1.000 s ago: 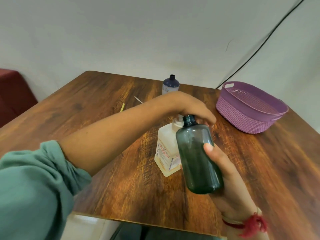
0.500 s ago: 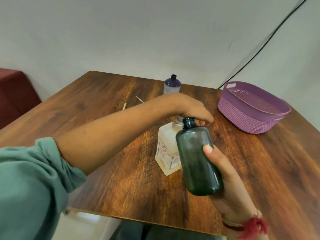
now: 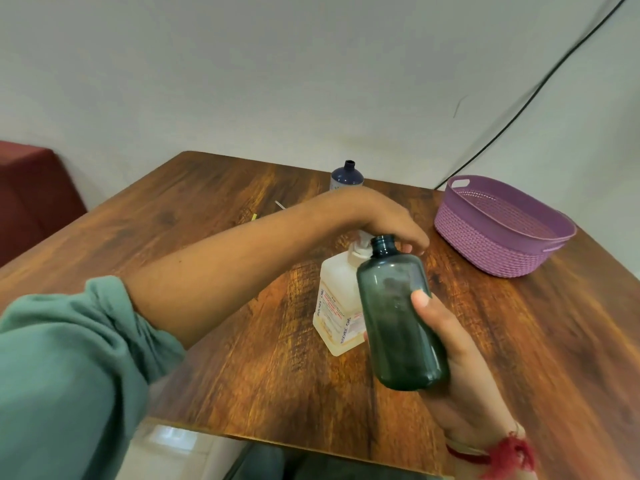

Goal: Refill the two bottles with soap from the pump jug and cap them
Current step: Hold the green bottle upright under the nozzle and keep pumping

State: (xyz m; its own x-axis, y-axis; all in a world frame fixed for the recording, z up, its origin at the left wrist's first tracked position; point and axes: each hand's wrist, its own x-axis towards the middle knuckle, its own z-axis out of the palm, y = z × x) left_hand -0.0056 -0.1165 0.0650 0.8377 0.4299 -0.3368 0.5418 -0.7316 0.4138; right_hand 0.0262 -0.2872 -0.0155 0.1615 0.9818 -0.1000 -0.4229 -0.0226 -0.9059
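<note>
While left hand (image 3: 381, 221) stays palm-down on pump jug (image 3: 337, 303), fingers loosely bent, right hand (image 3: 467, 375) keeps gripping green bottle (image 3: 398, 323) w/ mouth at nozzle; barely any shift, so filling prob. ongoing.

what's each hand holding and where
Right hand grips the green bottle around its lower body. Left hand lies atop the pump jug; a grip cannot be told.
</note>
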